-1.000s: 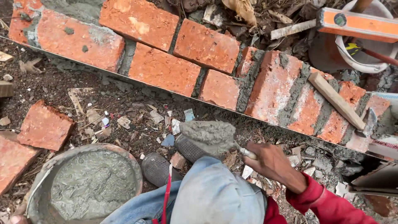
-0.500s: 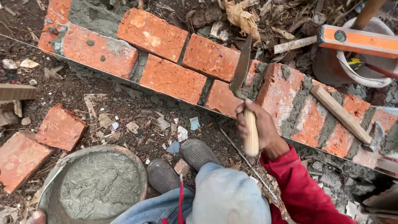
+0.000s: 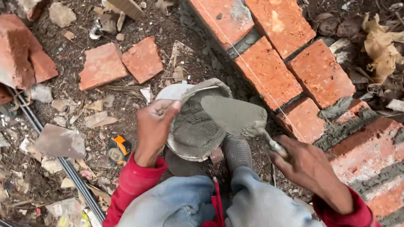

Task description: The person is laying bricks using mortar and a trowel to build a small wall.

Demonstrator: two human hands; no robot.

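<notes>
Grey mortar pan (image 3: 198,126) sits tilted in the left hand (image 3: 153,126) gripping its rim, while the right hand (image 3: 303,164), seemingly clenched round the handle, holds the trowel (image 3: 235,115) blade-first over it.

1. We look down on dark bare ground (image 3: 63,101) strewn with rubble and dry scraps, under flat daylight.
2. A low red brick wall (image 3: 294,71) runs from upper centre to lower right.
3. Loose brick pieces (image 3: 122,63) lie at upper left; a black pipe (image 3: 71,176) crosses the lower left.
</notes>
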